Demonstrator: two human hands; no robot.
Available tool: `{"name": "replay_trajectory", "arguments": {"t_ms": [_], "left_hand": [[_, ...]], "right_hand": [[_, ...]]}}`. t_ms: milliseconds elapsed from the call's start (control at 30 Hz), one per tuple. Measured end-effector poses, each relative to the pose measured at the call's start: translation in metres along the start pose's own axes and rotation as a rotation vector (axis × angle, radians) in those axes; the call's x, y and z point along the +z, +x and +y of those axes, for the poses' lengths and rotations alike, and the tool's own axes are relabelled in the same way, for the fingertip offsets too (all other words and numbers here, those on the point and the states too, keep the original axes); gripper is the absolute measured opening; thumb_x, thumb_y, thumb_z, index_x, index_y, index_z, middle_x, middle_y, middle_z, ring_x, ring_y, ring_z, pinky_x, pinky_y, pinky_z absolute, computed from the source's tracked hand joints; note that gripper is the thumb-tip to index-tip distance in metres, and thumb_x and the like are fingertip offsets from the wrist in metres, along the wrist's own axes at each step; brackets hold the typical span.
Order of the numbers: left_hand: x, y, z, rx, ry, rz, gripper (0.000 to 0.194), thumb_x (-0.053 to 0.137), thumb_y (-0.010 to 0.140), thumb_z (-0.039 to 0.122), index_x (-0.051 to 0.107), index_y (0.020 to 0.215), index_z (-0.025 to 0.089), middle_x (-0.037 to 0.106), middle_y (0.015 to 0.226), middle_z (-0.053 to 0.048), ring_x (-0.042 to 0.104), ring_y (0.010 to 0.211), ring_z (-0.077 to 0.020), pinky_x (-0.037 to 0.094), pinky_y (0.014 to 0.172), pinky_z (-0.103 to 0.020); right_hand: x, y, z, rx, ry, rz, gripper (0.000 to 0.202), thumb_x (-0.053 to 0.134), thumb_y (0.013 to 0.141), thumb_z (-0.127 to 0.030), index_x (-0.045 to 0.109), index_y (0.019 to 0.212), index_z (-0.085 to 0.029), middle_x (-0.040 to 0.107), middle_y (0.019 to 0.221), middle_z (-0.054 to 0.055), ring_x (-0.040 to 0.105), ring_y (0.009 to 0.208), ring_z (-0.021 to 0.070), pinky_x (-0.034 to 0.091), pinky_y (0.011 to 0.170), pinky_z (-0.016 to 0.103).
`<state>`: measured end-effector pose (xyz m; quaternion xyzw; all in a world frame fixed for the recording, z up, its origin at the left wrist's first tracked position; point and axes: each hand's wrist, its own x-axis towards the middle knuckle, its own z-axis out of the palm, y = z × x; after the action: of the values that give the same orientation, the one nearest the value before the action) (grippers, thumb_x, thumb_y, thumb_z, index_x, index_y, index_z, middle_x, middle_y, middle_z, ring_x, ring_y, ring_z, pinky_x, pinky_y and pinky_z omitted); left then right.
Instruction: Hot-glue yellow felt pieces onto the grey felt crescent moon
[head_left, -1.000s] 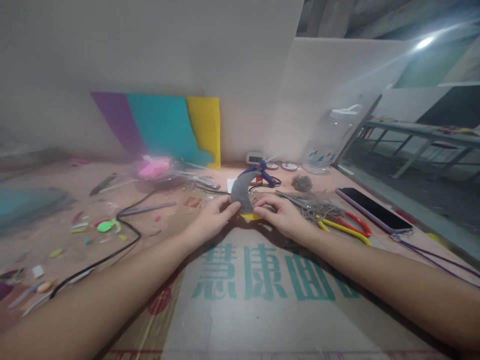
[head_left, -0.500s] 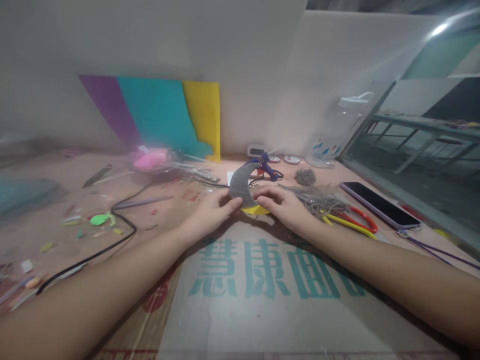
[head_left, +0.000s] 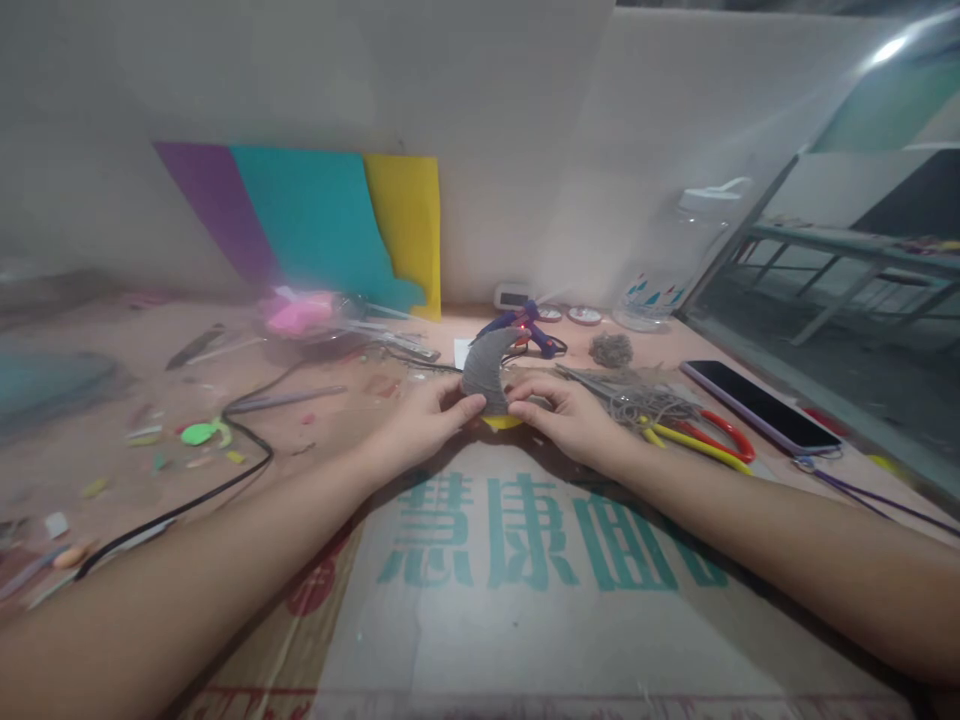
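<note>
A grey crescent-shaped piece (head_left: pixel 484 372), its surface ridged as if wrapped in yarn, stands tilted up between my two hands. My left hand (head_left: pixel 442 408) pinches its lower left edge between thumb and fingers. From the other side my right hand (head_left: pixel 559 410) grips the lower right edge with thumb and forefinger. A bit of yellow material (head_left: pixel 501 422) shows just beneath the crescent. Behind it lies a dark blue glue gun (head_left: pixel 529 325) with a small red light. Loose grey yarn (head_left: pixel 649 405) lies to the right of my right hand.
Red-and-yellow-handled pliers (head_left: pixel 705 445) and a phone (head_left: pixel 761 408) lie at right. A clear bottle (head_left: pixel 660 270) stands at the back. Coloured sheets (head_left: pixel 315 225) lean on the wall. A black cable (head_left: pixel 251 470) and scraps cover the left. Printed cardboard (head_left: pixel 517 640) lies in front.
My right hand has moved slightly left, closer against the crescent. Less of the yellow material shows beneath it. The view has shifted a little.
</note>
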<state>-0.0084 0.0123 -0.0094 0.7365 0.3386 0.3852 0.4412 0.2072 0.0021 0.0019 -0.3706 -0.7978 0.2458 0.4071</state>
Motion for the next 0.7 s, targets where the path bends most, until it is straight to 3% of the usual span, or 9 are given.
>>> {"name": "replay_trajectory", "arguments": {"t_ms": [200, 400, 567, 700], "left_hand": [[-0.0006, -0.0007, 0.0007, -0.033, 0.018, 0.048, 0.032, 0.057, 0.088, 0.044, 0.065, 0.094, 0.013, 0.064, 0.079, -0.003, 0.057, 0.07, -0.0144, 0.044, 0.064, -0.025], [-0.0002, -0.0001, -0.0005, -0.039, 0.011, 0.063, 0.033, 0.059, 0.087, 0.046, 0.064, 0.091, 0.014, 0.063, 0.078, -0.003, 0.056, 0.069, -0.0139, 0.044, 0.063, -0.024], [0.0004, -0.0004, 0.0013, -0.029, 0.039, 0.044, 0.032, 0.058, 0.087, 0.045, 0.064, 0.091, 0.014, 0.062, 0.079, -0.003, 0.056, 0.07, -0.0143, 0.044, 0.065, -0.025], [0.0023, -0.0009, 0.0032, -0.043, 0.013, 0.079, 0.029, 0.063, 0.085, 0.038, 0.061, 0.104, 0.016, 0.061, 0.078, 0.0, 0.056, 0.07, -0.0136, 0.043, 0.064, -0.024]], "right_hand": [[0.0012, -0.0005, -0.0029, 0.133, 0.126, 0.031, 0.033, 0.046, 0.096, -0.041, 0.069, 0.088, -0.019, 0.071, 0.092, 0.006, 0.065, 0.087, 0.0201, 0.051, 0.08, 0.035], [0.0018, 0.0011, -0.0023, 0.075, 0.012, 0.016, 0.01, 0.065, 0.082, -0.03, 0.069, 0.081, -0.02, 0.071, 0.09, 0.004, 0.065, 0.088, 0.0201, 0.049, 0.086, 0.035], [0.0012, -0.0002, -0.0019, 0.018, -0.046, 0.028, 0.011, 0.063, 0.084, -0.029, 0.067, 0.078, -0.021, 0.072, 0.092, 0.003, 0.064, 0.091, 0.0204, 0.047, 0.088, 0.036], [0.0025, -0.0022, -0.008, -0.006, -0.152, 0.078, 0.01, 0.061, 0.085, -0.027, 0.064, 0.078, -0.02, 0.07, 0.086, 0.003, 0.063, 0.084, 0.0193, 0.047, 0.082, 0.033]]}}
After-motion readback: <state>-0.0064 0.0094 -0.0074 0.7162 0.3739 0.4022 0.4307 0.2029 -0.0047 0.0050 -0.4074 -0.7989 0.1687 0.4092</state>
